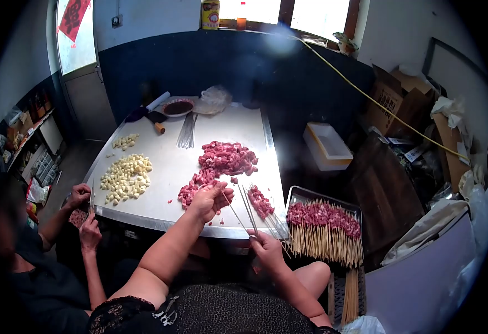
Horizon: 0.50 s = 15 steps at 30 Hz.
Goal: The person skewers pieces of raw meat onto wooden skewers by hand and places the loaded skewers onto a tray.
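Note:
On the metal-topped table (160,195) lies a heap of raw red meat pieces (227,158). My left hand (213,201) is at the heap's near edge, its fingers curled at the upper end of a thin skewer (235,212); whether it pinches meat is too small to tell. Near the table's front edge, my right hand (263,243) is closed around the lower ends of several thin metal skewers (249,209). Just right of them, metal skewers loaded with meat (262,201) lie at the table corner.
Garlic cloves (126,178) lie at the table's left, beside a co-worker's hands (90,231). A bowl of dark sauce (178,107), a knife handle (159,128) and loose skewers (186,131) are at the back. At right are a tray of meat skewers (325,231) and a white box (328,146).

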Available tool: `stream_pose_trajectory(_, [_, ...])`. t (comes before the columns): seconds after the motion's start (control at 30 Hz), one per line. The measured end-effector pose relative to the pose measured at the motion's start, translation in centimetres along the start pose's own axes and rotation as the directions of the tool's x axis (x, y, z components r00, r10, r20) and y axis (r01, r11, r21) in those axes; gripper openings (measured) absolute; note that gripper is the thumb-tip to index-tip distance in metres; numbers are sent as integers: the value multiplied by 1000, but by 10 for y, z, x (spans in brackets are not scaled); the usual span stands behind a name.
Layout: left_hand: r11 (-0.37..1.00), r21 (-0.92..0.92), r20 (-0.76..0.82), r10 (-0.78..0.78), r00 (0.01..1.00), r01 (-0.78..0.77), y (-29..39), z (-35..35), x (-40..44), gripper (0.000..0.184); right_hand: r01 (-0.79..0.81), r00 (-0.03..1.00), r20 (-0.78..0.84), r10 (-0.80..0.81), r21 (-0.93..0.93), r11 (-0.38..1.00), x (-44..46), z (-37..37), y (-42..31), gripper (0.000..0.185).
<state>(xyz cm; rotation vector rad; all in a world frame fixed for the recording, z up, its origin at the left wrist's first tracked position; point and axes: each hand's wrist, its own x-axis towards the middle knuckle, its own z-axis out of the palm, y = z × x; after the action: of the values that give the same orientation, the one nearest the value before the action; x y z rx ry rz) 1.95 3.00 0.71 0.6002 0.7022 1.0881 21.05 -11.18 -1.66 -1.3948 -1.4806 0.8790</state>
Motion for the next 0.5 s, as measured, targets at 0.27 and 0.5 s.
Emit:
stream_pose_trajectory(0.27, [1000,-20,4,18,1000,-18,7,3,4,31,110,987,-123,-101,67,992,3,5,8,22])
stream_pose_trajectory(0.5, [994,-107,30,37,999,-34,-3,-5,4,30,19,997,-76,-18,17,1000,5,9,4,22])
